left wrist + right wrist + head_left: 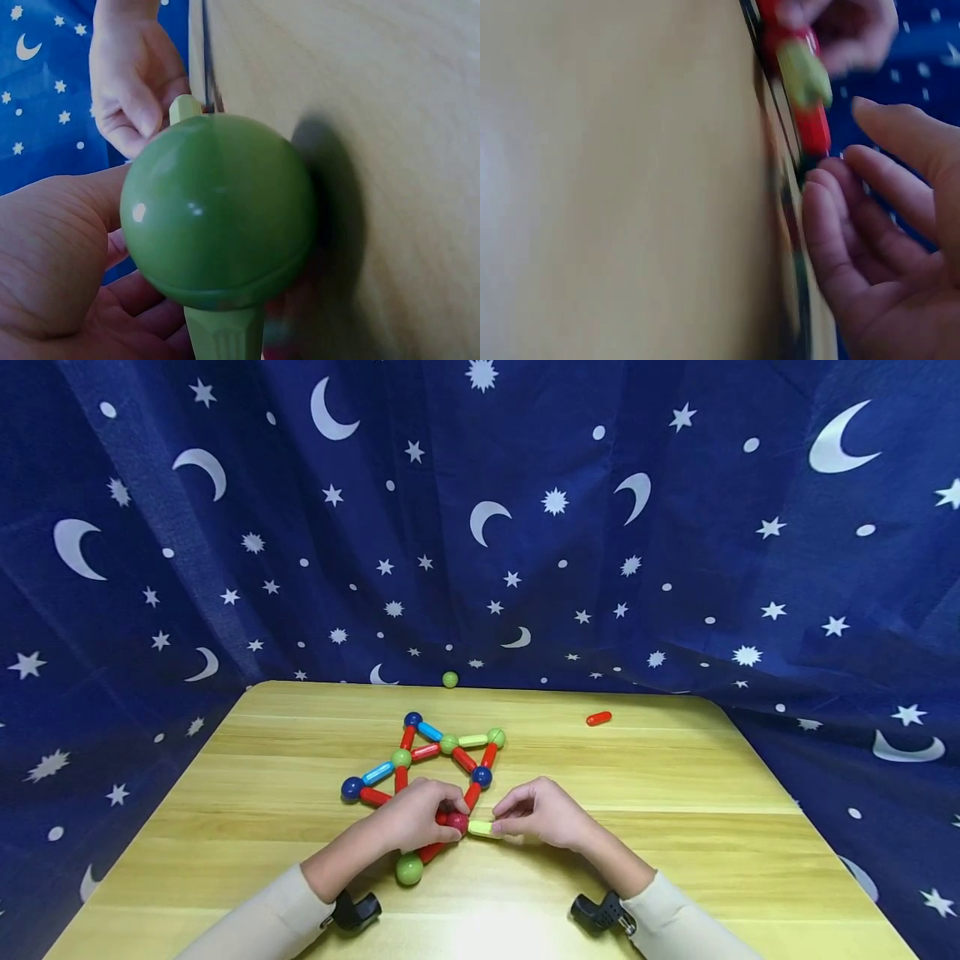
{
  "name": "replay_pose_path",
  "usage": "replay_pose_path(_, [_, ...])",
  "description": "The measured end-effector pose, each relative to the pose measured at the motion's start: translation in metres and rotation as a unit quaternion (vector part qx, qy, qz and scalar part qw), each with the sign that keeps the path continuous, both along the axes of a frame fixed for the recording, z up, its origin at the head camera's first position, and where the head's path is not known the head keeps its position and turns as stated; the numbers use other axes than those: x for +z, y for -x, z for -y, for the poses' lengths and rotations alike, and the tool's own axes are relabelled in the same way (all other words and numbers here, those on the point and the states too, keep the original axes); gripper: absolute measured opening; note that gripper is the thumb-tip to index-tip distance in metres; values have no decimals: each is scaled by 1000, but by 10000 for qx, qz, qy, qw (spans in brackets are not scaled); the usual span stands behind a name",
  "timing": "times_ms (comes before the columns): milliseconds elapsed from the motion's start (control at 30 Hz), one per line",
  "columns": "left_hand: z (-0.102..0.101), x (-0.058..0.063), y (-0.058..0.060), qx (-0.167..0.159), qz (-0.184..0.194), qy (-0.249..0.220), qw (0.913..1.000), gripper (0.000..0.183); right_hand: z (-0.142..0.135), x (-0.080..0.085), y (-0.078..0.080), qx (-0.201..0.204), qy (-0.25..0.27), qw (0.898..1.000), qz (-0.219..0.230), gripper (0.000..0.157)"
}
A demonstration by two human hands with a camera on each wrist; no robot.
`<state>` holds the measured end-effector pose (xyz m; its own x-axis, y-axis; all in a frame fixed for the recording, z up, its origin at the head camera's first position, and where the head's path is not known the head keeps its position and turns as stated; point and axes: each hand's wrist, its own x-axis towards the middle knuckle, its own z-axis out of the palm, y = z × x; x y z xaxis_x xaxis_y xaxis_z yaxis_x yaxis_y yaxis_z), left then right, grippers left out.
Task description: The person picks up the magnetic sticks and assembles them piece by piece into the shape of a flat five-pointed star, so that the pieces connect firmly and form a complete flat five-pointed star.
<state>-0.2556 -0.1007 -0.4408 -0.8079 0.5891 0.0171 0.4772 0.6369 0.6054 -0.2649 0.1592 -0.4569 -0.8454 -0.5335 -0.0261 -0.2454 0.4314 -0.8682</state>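
Observation:
Thumb and fingers of my left hand [420, 814] grip a red ball [457, 823] at the near corner of a flat star-like frame of magnetic rods and balls. A yellow-green rod [482, 829] sticks out to the right from that ball. My right hand [546, 814] is at the rod's outer end; in the right wrist view its thumb and loosely bent fingers [826, 217] stand apart, with the rod [804, 75] beyond them. A big green ball [217, 210] fills the left wrist view, hiding part of the left hand. Part of the frame is hidden under that hand.
The frame's other corners have a blue ball [413, 719], another blue ball [352, 788] and a green ball [496, 737]. A loose red rod [599, 718] lies at the back right. A single green ball [450, 679] is at the table's [675, 760] back edge.

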Motion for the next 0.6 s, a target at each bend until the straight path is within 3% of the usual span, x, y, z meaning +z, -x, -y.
replay_pose_path(100, [0,1,-1,10,22,-10,10000,19,-18,-1,14,-292,72,9994,-155,23])
replay_pose_path(233, [1,0,-1,34,68,-11,10000,20,-51,-3,42,-1061,-36,9923,-635,22])
replay_pose_path(433, [1,0,-1,31,64,-6,10000,20,-102,-3,86,-2385,-576,9542,-1712,16])
replay_pose_path(533, [1,0,-1,43,91,7,9999,20,-121,-4,103,-2571,-681,9418,-2057,15])
replay_pose_path(600, [1,0,-1,65,113,18,9999,19,-131,-3,113,-2451,-866,9365,-2352,18])
